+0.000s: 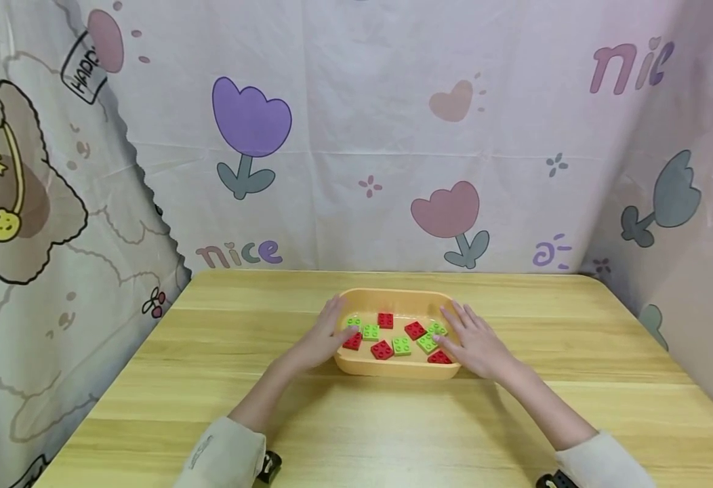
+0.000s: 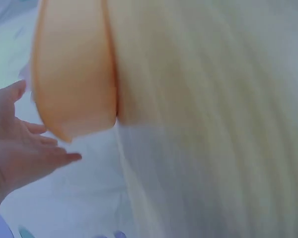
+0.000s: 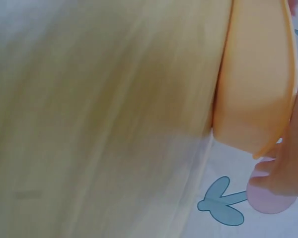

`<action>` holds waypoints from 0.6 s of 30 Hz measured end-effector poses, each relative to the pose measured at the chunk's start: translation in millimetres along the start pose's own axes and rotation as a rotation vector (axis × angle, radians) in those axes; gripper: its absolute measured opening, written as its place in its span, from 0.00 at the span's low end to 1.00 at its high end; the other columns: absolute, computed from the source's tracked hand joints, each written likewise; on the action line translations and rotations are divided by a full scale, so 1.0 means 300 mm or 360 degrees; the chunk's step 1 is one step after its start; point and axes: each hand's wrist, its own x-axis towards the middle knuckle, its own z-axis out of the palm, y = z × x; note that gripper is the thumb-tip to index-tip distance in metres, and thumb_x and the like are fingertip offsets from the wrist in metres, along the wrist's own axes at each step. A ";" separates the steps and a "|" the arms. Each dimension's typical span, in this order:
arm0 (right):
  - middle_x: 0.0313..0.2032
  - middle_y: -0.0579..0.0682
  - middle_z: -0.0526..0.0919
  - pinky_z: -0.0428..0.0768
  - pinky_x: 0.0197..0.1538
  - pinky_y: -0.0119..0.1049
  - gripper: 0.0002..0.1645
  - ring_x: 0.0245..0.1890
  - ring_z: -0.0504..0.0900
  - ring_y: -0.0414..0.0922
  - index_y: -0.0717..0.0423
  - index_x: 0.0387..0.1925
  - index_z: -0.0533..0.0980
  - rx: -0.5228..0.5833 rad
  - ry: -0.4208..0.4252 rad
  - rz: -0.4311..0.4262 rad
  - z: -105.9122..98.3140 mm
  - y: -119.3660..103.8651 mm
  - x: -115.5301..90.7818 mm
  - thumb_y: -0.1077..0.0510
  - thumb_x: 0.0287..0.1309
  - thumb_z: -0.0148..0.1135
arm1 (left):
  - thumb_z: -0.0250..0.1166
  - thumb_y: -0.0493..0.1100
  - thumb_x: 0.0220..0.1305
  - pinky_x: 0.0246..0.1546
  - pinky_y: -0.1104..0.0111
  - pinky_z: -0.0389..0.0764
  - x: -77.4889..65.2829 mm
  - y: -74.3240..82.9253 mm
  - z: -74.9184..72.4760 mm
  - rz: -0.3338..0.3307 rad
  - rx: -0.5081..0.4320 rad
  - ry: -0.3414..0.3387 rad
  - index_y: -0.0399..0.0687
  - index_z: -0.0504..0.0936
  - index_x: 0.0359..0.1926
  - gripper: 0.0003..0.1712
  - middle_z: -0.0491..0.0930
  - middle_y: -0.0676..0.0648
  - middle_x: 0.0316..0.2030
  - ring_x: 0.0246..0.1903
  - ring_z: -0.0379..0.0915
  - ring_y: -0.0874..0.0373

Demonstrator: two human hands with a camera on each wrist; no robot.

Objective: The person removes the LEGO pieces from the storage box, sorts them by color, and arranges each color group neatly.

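Note:
An orange plastic tray [image 1: 393, 368] sits on the table with red and green toy building bricks lying loose inside it. At its left end is my left hand [image 1: 322, 341], fingers extended along the outside and thumb reaching over the rim. In the left wrist view that hand [image 2: 22, 148] appears with spread fingers beside the tray wall [image 2: 77, 74]. My right hand [image 1: 477, 342] lies at the right end, straight fingers over the rim, partly covering a green brick [image 1: 428, 342]. Near the left thumb is a red brick [image 1: 353, 341].
The wooden table [image 1: 210, 379] reaches back to a printed curtain [image 1: 356, 135] with flowers and lettering. More curtain [image 1: 698, 285] hangs along the right side, and another patterned cloth [image 1: 39, 271] along the left.

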 end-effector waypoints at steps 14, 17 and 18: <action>0.54 0.59 0.74 0.70 0.55 0.52 0.30 0.54 0.70 0.57 0.63 0.59 0.68 0.0721 -0.0009 -0.0281 -0.018 -0.129 0.167 0.58 0.55 0.63 | 0.57 0.32 0.61 0.63 0.56 0.53 -0.011 -0.165 -0.083 -0.0136 -0.1376 -0.0131 0.43 0.42 0.71 0.43 0.39 0.44 0.70 0.67 0.38 0.47; 0.52 0.60 0.75 0.75 0.50 0.47 0.28 0.52 0.72 0.56 0.63 0.58 0.68 0.0916 -0.0092 -0.0262 0.000 -0.148 0.209 0.59 0.56 0.61 | 0.53 0.27 0.61 0.63 0.61 0.55 -0.009 -0.183 -0.066 -0.0098 -0.1563 -0.0163 0.42 0.40 0.71 0.43 0.38 0.44 0.70 0.67 0.37 0.48; 0.51 0.60 0.75 0.76 0.49 0.45 0.28 0.51 0.73 0.55 0.64 0.58 0.68 0.0966 -0.0122 -0.0246 0.008 -0.152 0.221 0.60 0.56 0.61 | 0.52 0.27 0.61 0.62 0.62 0.56 -0.008 -0.186 -0.060 -0.0090 -0.1590 -0.0171 0.42 0.40 0.71 0.43 0.38 0.44 0.70 0.67 0.37 0.49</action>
